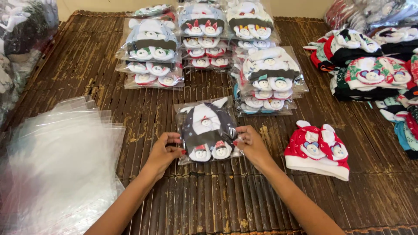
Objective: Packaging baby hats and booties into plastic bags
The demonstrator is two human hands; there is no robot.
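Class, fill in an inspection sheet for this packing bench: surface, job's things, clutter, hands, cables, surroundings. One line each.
Surface: dark slatted bamboo mat, worn.
Job's things: grey hat set in a clear bag, lying flat at the centre.
Clutter: stack of clear bags at left; bagged hat stacks behind; red hat, unbagged, at right; loose hats far right.
Hands: left hand and right hand grip the bag's lower corners.
Cables: nothing seen.
Surroundings: filled plastic sacks at left edge.

Clear bag pile (52, 174) cut off left.
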